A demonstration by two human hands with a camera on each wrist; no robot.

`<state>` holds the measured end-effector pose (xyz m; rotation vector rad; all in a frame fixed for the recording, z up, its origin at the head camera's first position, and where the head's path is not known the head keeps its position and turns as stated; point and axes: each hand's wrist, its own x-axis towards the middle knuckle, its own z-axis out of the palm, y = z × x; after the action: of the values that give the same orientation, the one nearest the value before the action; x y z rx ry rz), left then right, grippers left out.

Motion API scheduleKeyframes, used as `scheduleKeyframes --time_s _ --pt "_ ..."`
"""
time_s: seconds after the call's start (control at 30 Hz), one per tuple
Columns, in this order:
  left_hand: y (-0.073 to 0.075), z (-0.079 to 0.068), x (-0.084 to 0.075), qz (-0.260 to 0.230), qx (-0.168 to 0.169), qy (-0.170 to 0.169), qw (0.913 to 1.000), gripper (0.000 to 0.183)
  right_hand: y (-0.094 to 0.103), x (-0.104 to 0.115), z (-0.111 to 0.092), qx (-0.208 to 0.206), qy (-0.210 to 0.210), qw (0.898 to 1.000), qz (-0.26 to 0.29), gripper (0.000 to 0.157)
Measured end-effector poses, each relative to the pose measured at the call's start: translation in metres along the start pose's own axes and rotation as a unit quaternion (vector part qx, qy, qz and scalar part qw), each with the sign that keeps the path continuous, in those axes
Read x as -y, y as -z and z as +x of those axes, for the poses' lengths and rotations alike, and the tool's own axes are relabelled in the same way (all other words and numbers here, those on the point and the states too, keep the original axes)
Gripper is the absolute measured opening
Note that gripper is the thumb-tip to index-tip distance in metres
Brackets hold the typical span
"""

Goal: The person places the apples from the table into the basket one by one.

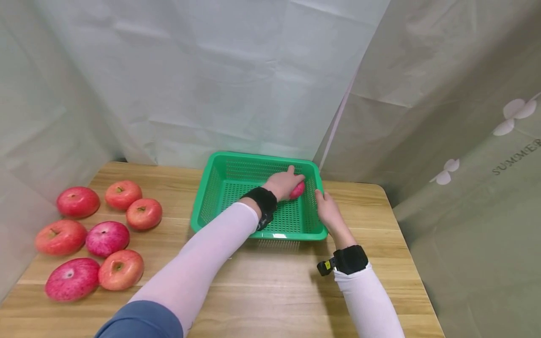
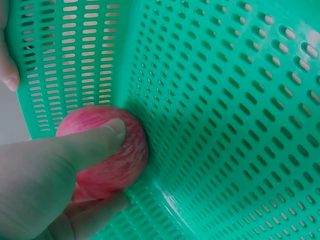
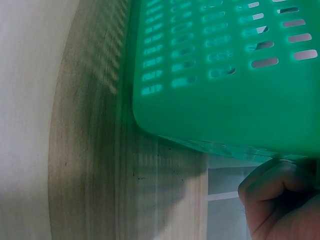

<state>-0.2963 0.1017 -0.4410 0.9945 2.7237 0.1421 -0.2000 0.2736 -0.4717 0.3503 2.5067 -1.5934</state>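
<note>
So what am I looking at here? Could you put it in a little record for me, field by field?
left hand: fingers around a red apple, inside the basket
right hand: holding the basket's right side at the rim
basket: green, with slotted holes
other apples: seven, grouped left of the basket
table: wood-patterned
backdrop: pale, creased sheeting; "SUMMER" printed at right
unclear: whether the held apple touches the basket floor
</note>
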Motion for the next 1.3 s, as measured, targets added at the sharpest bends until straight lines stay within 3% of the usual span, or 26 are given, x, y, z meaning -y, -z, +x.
scheduleKeyframes --time_s 0.37,1.3 --pt "-0.006 0.006 0.003 -0.014 0.012 0.010 0.9998 0.072 0.001 0.001 -0.002 -0.006 0.002 1.000 -0.010 0.063" --pt "0.005 -0.005 0.002 0.049 0.019 0.010 0.9986 0.084 0.001 0.002 -0.001 -0.010 -0.011 1.000 -0.014 0.064"
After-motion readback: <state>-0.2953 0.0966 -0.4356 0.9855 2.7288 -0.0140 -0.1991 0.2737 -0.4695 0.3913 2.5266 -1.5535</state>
